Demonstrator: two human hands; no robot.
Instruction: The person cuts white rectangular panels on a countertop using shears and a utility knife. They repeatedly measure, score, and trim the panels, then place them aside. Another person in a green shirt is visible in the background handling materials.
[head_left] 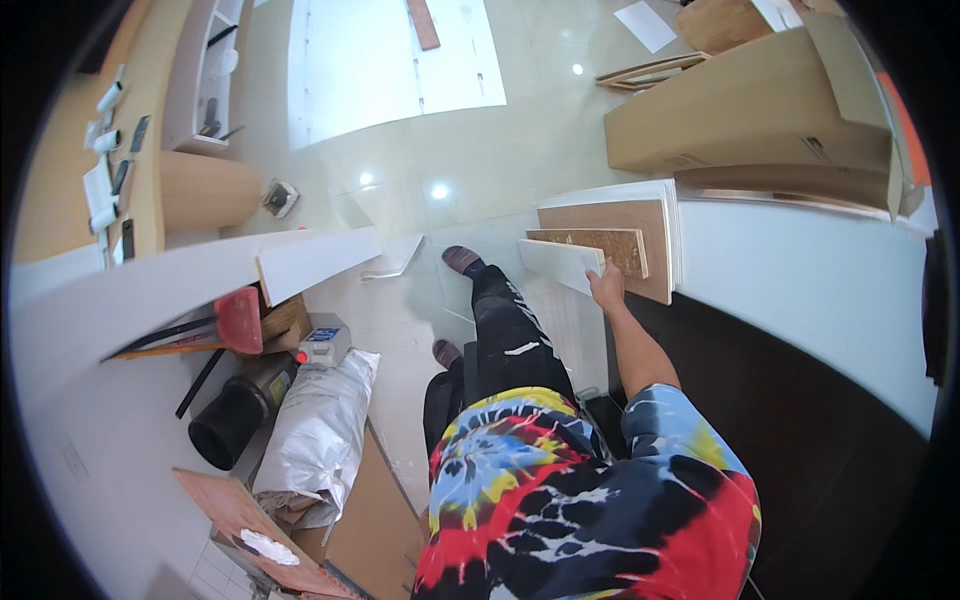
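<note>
My right hand [607, 287] reaches out to the right and grips the end of a narrow white board [560, 262], fingers wrapped over its top corner. Right behind that board stands a strip of brown particle board [625, 246]. A larger brown panel [660, 218] and several white panels lean beyond it, all upright on edge against the right side. My left hand does not show; the patterned shirt covers that side.
On the left, a silver sack [322, 430], a black bin [228, 425], a red dustpan [240, 318] and a plastic jug [325, 345] crowd the wall. A large cardboard box [750, 105] stands far right. A white sheet [390, 60] lies on the tiled floor ahead.
</note>
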